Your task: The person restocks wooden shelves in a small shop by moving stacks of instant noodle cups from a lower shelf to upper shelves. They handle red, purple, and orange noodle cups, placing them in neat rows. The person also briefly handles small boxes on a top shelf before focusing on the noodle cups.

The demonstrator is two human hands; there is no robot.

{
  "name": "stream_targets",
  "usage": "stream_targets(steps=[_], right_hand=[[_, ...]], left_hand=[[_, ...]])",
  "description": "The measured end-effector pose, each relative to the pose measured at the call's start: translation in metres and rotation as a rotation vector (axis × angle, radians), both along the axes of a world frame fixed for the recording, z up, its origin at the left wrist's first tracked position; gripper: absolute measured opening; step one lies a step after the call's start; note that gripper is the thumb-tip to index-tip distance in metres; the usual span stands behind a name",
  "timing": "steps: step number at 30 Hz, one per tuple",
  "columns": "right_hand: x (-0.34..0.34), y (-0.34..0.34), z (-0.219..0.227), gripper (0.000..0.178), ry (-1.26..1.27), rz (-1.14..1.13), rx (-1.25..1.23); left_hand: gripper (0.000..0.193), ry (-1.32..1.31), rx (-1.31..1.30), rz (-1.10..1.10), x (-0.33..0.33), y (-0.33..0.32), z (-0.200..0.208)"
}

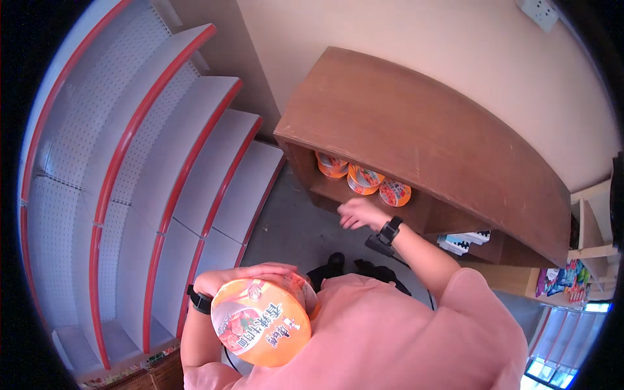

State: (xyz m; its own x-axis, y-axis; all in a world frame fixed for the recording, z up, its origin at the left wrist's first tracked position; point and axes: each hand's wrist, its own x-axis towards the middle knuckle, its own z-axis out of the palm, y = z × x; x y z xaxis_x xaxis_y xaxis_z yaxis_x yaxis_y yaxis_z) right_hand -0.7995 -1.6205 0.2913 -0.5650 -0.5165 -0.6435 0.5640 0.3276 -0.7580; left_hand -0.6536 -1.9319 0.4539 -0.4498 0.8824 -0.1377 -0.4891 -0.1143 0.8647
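My left hand (250, 272) is wrapped over an orange instant noodle bowl (279, 338), its round lid facing up. The left arm clasps the bowl against my chest; beneath the hand, part of another bowl (300, 286) shows beside it. Just outside the open front of a brown wooden cabinet (416, 143), my right hand (361, 214) is empty, with loosely bent fingers somewhat apart. Nearest to it inside is an orange noodle bowl (394, 193). Farther left in the same compartment are stacked noodle bowls (364, 179) and more bowls (332, 165), partly hidden by the cabinet top.
White shelving (188, 149) with red edges and perforated back panels rises on my left. White and blue packages (455, 243) sit in the cabinet's right compartment. Colourful snack bags (564, 278) lie on a wooden shelf at far right. A woven basket (153, 376) is at lower left.
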Motion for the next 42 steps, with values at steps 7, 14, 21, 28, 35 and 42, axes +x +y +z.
stream_targets(steps=[7,14,21,28,35,42], right_hand=[[-0.058,0.076,-0.178,0.054,-0.442,-0.838,-0.008],[-0.054,0.026,-0.232,0.071,-0.5,-1.023,-0.034],[-0.067,0.012,-0.257,0.049,-0.223,-1.127,-0.004],[-0.072,0.028,-0.279,0.043,-0.201,-1.097,-0.108],[-0.017,0.01,-0.249,0.033,-0.251,-1.19,-0.344],[0.091,0.047,-0.164,0.03,-0.157,-0.893,-0.426]], left_hand=[[0.077,0.057,0.008,0.051,0.021,-0.003,-0.001],[0.075,-0.072,-0.014,0.132,0.037,-0.002,0.01],[0.076,-0.169,-0.053,0.163,0.048,-0.009,0.0],[0.076,-0.197,-0.059,0.119,0.045,-0.006,-0.007],[0.077,-0.238,-0.065,-0.004,0.041,-0.001,-0.021],[0.078,-0.208,0.051,-0.201,0.031,0.021,-0.029]])
